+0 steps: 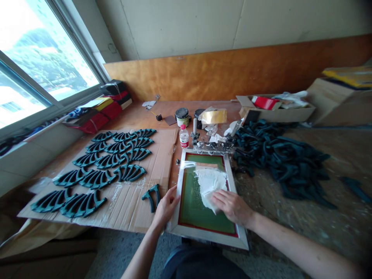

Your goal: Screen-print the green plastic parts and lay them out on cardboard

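A screen printing frame (186, 217) with green mesh and a pale border lies in front of me. My left hand (167, 205) is closed on its left border, fingers at the edge. My right hand (232, 205) presses on a crumpled white cloth or tissue (210, 184) over the mesh, fingers together on its lower right part. Wet-looking specks show on the mesh left of the cloth. Behind the cloth, a light brown strip (206, 165) crosses the upper mesh. One dark green curved plastic part (151, 197) lies on the cardboard just left of my left hand.
Rows of similar dark green parts (99, 178) cover the cardboard sheet (162, 155) at left. A loose heap of them (285, 159) lies at right. A red-capped bottle (184, 137), a jar (182, 117), clamp hardware (195, 131) and an open carton (279, 113) stand behind.
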The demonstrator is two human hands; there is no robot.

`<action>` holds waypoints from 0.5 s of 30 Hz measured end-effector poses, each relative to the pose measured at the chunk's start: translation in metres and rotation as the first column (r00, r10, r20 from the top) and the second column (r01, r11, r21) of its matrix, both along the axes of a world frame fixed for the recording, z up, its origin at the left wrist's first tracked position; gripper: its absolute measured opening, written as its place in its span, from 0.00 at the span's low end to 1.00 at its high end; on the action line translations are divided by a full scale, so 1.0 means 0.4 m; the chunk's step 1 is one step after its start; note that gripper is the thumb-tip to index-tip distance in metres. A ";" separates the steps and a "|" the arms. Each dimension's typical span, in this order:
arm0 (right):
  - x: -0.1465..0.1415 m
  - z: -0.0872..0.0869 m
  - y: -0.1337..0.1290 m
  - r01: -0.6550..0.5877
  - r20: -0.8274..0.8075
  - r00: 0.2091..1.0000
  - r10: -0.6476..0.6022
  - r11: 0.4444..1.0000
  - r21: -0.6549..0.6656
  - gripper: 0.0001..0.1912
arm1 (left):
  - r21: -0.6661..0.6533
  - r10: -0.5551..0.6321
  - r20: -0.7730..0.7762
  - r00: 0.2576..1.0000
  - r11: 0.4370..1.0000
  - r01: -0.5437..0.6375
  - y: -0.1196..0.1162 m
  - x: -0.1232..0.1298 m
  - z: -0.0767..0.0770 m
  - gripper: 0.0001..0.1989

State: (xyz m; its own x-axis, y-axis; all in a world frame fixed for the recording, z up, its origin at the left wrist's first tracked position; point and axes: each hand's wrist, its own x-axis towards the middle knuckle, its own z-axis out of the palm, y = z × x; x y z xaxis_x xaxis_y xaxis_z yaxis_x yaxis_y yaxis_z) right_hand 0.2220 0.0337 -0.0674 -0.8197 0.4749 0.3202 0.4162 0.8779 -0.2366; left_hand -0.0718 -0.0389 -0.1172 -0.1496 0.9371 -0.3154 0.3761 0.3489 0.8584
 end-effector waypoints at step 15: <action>0.076 0.175 0.261 0.640 -0.125 0.746 -0.654 0.757 -0.136 0.21 | 0.174 0.201 0.377 0.904 0.943 -0.282 0.066 0.020 0.303 0.27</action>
State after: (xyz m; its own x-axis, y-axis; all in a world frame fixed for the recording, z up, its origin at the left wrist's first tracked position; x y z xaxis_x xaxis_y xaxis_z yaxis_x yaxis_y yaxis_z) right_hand 0.2523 0.1381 0.0024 -0.2494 0.9019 0.3526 0.8287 0.3872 -0.4041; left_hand -0.0638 -0.0125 0.0040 -0.2985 0.9372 -0.1802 -0.0332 0.1785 0.9834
